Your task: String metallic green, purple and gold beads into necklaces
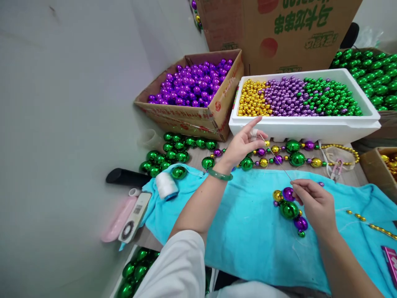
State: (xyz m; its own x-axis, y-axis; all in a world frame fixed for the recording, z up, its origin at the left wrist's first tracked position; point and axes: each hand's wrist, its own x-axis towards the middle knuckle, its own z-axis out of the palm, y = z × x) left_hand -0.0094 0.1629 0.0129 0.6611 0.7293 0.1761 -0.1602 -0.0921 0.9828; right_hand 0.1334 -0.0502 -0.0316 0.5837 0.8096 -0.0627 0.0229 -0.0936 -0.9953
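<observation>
My right hand (313, 203) pinches a long thin needle (281, 164) that slants up toward my left hand (245, 145). At the needle's upper end a small gold bead (267, 143) sits at my left thumb and fingertips, while the index finger points outward. White tape wraps one left finger, and a green bangle (221, 175) circles that wrist. Just below the right fingers, a short bead strand with a large green bead (289, 210), purple beads and gold beads rests over the turquoise towel (245, 219).
Behind my hands stands a white foam box (304, 122) of small gold, purple and green beads. A cardboard box (186, 114) holds purple balls. Finished-looking bead strands (297, 159) lie along the towel's far edge. A thread spool (166, 185) and pink-handled snips (336, 169) lie nearby.
</observation>
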